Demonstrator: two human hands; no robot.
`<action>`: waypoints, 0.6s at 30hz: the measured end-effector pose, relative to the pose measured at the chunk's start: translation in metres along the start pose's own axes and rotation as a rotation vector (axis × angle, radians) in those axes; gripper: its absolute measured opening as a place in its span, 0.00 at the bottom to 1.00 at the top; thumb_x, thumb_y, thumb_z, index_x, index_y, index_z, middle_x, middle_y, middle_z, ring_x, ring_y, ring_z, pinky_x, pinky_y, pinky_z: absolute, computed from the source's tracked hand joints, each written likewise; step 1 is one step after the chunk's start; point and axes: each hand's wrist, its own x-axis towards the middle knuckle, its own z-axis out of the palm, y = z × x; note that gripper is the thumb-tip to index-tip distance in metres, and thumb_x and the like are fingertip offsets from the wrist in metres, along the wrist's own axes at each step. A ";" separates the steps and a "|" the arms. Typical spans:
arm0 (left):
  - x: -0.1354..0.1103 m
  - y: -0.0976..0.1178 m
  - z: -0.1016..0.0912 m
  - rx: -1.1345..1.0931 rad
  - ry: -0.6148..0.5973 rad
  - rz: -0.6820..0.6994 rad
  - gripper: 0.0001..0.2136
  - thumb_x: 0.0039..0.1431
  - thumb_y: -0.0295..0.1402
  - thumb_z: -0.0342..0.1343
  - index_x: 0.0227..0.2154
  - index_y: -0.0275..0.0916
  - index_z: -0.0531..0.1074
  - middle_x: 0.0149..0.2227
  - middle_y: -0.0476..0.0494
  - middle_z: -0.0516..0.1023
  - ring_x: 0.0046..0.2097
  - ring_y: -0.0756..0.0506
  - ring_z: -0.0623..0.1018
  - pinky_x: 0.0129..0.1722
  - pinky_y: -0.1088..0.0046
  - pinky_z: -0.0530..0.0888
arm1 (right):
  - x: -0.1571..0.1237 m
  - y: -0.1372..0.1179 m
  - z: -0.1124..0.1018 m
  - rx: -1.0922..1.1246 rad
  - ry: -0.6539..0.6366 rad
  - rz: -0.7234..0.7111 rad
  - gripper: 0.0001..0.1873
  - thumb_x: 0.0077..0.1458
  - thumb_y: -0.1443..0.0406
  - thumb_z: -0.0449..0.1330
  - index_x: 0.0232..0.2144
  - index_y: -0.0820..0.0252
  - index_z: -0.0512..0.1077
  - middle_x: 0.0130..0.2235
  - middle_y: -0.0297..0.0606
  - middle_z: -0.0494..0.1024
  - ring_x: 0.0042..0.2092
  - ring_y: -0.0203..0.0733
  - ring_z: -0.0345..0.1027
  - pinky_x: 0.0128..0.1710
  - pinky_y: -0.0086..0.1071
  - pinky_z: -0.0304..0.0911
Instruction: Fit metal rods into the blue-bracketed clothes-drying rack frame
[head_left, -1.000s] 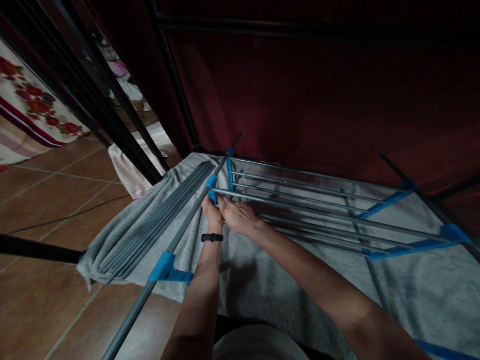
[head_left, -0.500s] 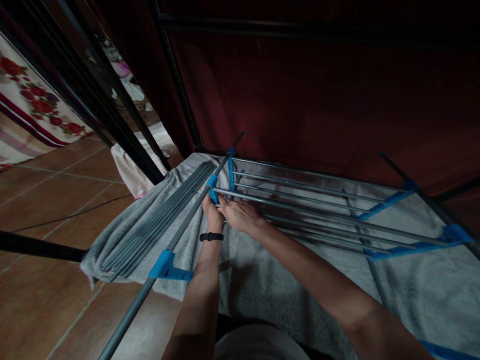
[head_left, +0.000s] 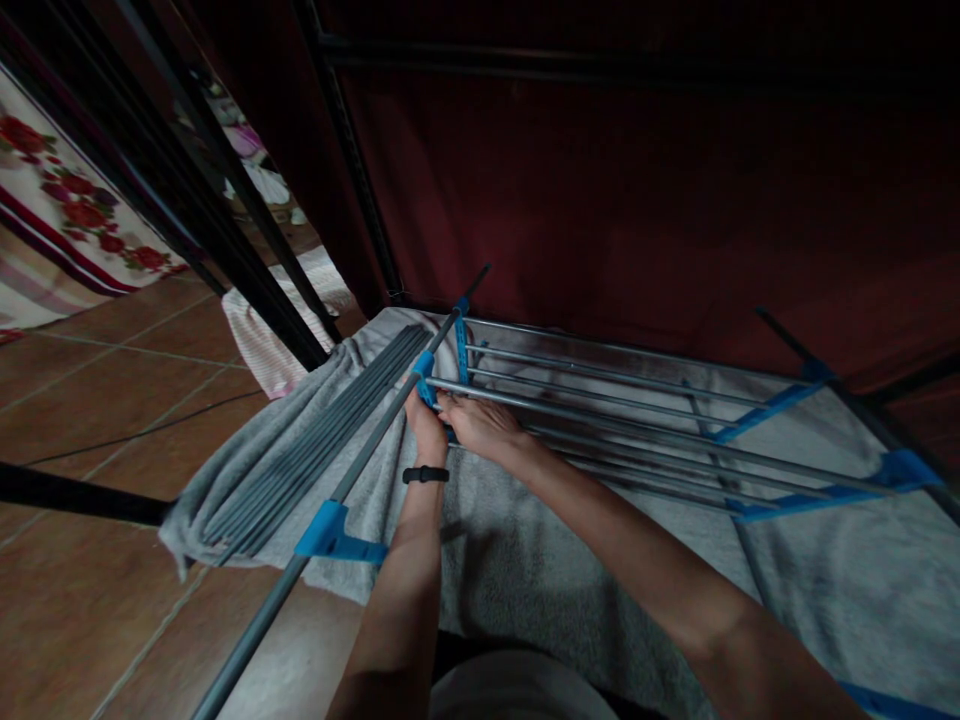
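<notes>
Blue bracket [head_left: 424,366] sits on grey pole [head_left: 375,438], L hand [head_left: 426,425] clamped round its lower end, R hand [head_left: 484,425] tucked alongside, grip hidden, can't tell, barely any shift vs a sec ago, so work's staying put.

Left hand [head_left: 427,428] holding blue bracket [head_left: 427,391], right hand [head_left: 484,424] alongside, grey rods [head_left: 320,440]

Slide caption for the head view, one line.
Left hand and right hand meet at a blue bracket on a gray-tubed frame, beside a row of gray rods on gray cloth.
</notes>
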 end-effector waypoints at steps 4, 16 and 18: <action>0.002 -0.007 -0.003 -0.008 -0.008 0.019 0.23 0.59 0.57 0.54 0.29 0.39 0.69 0.30 0.50 0.70 0.40 0.48 0.74 0.48 0.71 0.73 | 0.002 0.001 0.003 -0.012 -0.007 0.007 0.23 0.73 0.60 0.45 0.65 0.56 0.62 0.60 0.43 0.76 0.56 0.46 0.73 0.54 0.36 0.66; 0.006 -0.011 -0.003 0.009 0.024 -0.014 0.22 0.59 0.57 0.54 0.26 0.41 0.65 0.28 0.51 0.65 0.35 0.49 0.70 0.43 0.71 0.73 | 0.002 -0.002 0.004 -0.078 -0.049 0.048 0.24 0.73 0.63 0.41 0.65 0.57 0.64 0.56 0.45 0.80 0.52 0.48 0.77 0.52 0.39 0.68; 0.005 -0.011 -0.004 0.016 0.035 0.001 0.22 0.59 0.56 0.55 0.26 0.41 0.65 0.28 0.52 0.64 0.33 0.49 0.69 0.42 0.72 0.72 | 0.003 -0.002 0.003 -0.084 -0.043 0.048 0.25 0.73 0.63 0.40 0.64 0.59 0.64 0.57 0.46 0.79 0.53 0.48 0.76 0.51 0.39 0.68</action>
